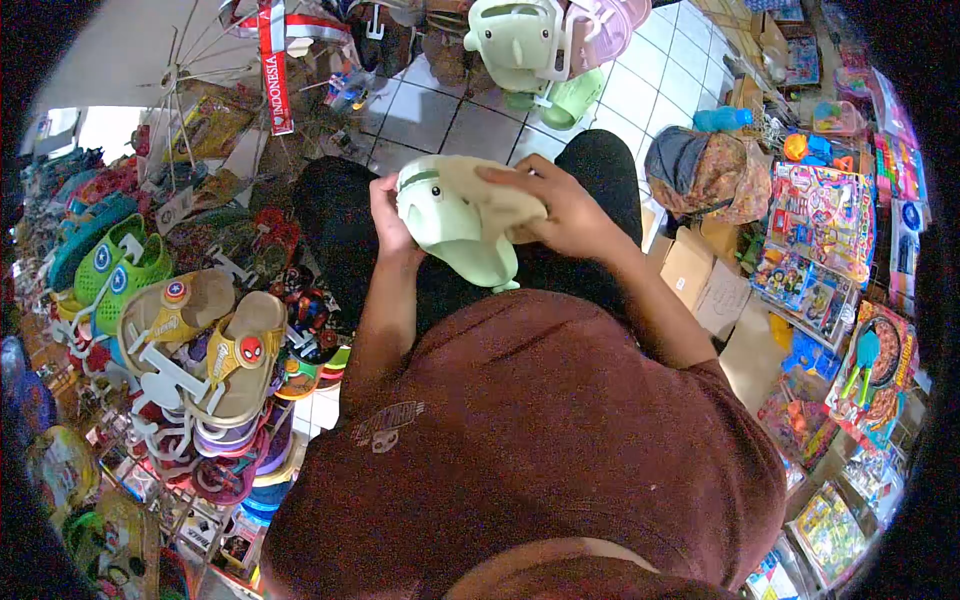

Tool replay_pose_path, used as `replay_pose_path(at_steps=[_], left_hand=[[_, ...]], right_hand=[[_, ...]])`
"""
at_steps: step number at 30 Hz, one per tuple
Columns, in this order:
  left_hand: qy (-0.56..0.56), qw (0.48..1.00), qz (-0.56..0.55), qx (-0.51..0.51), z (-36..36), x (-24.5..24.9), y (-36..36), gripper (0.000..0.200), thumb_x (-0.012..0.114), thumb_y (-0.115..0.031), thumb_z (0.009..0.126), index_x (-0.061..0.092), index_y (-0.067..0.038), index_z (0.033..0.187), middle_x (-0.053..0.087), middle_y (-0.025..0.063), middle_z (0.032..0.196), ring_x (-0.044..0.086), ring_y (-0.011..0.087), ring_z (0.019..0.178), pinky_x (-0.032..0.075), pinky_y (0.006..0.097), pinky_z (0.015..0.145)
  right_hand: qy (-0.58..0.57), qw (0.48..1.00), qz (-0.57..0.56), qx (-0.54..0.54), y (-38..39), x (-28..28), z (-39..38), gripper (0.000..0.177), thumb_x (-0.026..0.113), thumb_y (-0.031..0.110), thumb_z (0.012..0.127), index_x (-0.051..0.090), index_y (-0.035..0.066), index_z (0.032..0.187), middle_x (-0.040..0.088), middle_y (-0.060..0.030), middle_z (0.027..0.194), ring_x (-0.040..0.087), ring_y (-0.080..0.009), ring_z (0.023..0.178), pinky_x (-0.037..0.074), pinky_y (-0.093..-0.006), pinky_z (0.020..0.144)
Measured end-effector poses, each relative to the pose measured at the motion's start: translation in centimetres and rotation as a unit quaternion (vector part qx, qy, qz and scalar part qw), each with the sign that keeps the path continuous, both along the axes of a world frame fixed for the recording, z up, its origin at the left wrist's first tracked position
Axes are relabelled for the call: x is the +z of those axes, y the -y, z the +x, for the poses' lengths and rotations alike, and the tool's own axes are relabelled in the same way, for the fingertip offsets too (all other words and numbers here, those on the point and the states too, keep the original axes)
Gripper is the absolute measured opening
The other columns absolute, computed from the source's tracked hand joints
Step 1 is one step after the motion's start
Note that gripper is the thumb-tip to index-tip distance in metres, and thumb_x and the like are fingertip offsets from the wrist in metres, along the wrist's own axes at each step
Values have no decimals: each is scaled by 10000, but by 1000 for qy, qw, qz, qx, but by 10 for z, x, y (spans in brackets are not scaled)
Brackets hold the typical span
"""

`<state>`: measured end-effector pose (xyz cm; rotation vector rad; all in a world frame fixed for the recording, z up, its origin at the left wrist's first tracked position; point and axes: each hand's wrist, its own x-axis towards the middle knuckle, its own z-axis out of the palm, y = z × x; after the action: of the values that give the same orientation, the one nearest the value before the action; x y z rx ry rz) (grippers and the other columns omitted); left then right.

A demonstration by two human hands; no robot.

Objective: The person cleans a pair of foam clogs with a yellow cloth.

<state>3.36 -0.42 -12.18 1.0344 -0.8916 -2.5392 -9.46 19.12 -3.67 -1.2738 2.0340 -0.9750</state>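
Note:
A pale green slipper (445,220) with a black dot eye on its side is held tilted above my lap. My left hand (393,218) is closed round its left end, the thumb along the edge. My right hand (560,205) has its fingers closed on a cream, cloth-like piece (490,195) lying against the slipper. This piece is slightly blurred, and part of it is hidden under the fingers. Past my knees, a similar pale green slipper with eyes (515,45) hangs beside a pink one (605,35).
Brown sandals (245,355) and green clogs (120,275) hang at left with several other shoes. Toy packs (820,220) line the right side, near cardboard boxes (690,270) and a patterned bag (715,170). White floor tiles (640,90) show ahead. A red Indonesia strap (275,80) hangs at upper left.

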Motion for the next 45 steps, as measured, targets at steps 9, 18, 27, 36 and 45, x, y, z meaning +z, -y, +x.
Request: replay_pose_path(at_steps=[9, 18, 27, 36, 45], left_hand=[[2, 1000, 19, -6, 1, -2, 1, 491, 409, -459, 870, 643, -53, 1018, 681, 113, 949, 657, 252, 844, 531, 386, 795], [23, 997, -28, -69, -4, 13, -7, 558, 386, -502, 866, 608, -56, 1118, 668, 116, 1021, 649, 256, 906, 516, 384, 833], [46, 998, -24, -39, 0, 14, -4, 568, 386, -500, 841, 619, -61, 1118, 671, 114, 1012, 649, 265, 917, 519, 391, 830], [19, 998, 6, -53, -2, 6, -5, 517, 396, -483, 874, 611, -77, 1110, 664, 108, 995, 646, 250, 890, 524, 388, 804], [48, 991, -2, -123, -9, 24, -12, 638, 352, -571, 914, 548, -61, 1243, 635, 132, 1141, 624, 260, 1056, 504, 412, 926]], right_hand=[[196, 965, 35, -173, -14, -15, -16, 385, 511, 306, 975, 561, -6, 1196, 656, -105, 1067, 598, -188, 976, 468, -323, 868], [-10, 985, -168, 47, 41, -4, -15, 607, 607, 222, 896, 369, 49, 1428, 570, -109, 1257, 534, -190, 1116, 412, -336, 997], [260, 964, 57, -15, 63, -19, -5, 406, 526, 347, 951, 598, 32, 1198, 661, -82, 1056, 602, -142, 949, 488, -306, 849], [369, 928, 28, -49, 56, -30, -18, 495, 487, 307, 953, 444, 1, 1339, 620, -77, 1118, 592, -121, 934, 497, -278, 823], [490, 861, -73, -112, 56, -48, -23, 433, 465, 248, 974, 454, 26, 1346, 589, -98, 1208, 585, -154, 1052, 475, -313, 930]])
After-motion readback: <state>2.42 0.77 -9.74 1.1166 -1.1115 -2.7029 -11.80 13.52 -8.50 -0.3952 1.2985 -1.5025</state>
